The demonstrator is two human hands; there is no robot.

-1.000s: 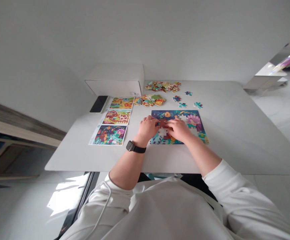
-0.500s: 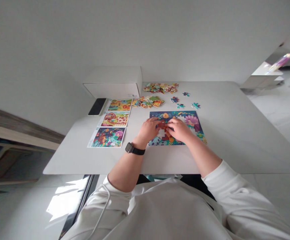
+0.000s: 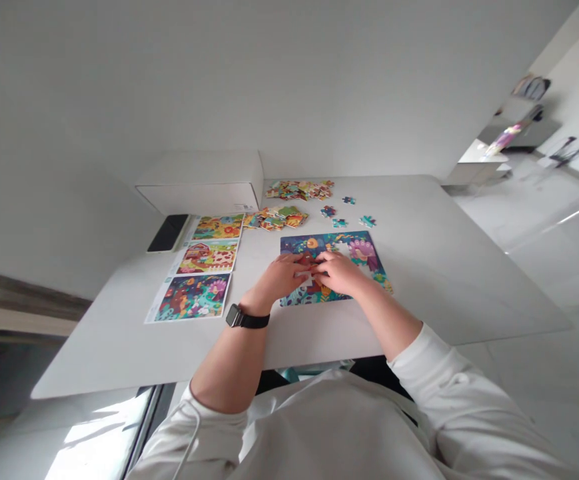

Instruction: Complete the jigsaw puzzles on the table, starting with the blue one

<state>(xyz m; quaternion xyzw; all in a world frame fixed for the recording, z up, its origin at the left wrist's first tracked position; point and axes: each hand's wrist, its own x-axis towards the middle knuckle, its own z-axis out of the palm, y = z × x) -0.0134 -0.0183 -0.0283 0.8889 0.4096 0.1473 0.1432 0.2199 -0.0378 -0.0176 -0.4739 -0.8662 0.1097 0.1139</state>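
Note:
A colourful jigsaw puzzle (image 3: 356,253), partly put together, lies flat on the white table (image 3: 444,267). Both my hands rest on its middle. My left hand (image 3: 279,277), with a black watch on the wrist, has its fingers curled down onto the puzzle. My right hand (image 3: 339,272) is closed in a pinch beside it, fingertips meeting the left hand's over a reddish piece (image 3: 308,261). A white gap shows in the puzzle between the hands.
Two heaps of loose pieces (image 3: 299,190) (image 3: 274,219) and a few single blue pieces (image 3: 339,217) lie beyond the puzzle. Three picture cards (image 3: 202,267) lie in a column to the left. A white box (image 3: 204,180) and a black phone (image 3: 168,233) sit at the far left.
The view has swung, so everything sits lower and further left in the picture. My hands stay together on the puzzle's middle, fingers shifting slightly over the reddish piece.

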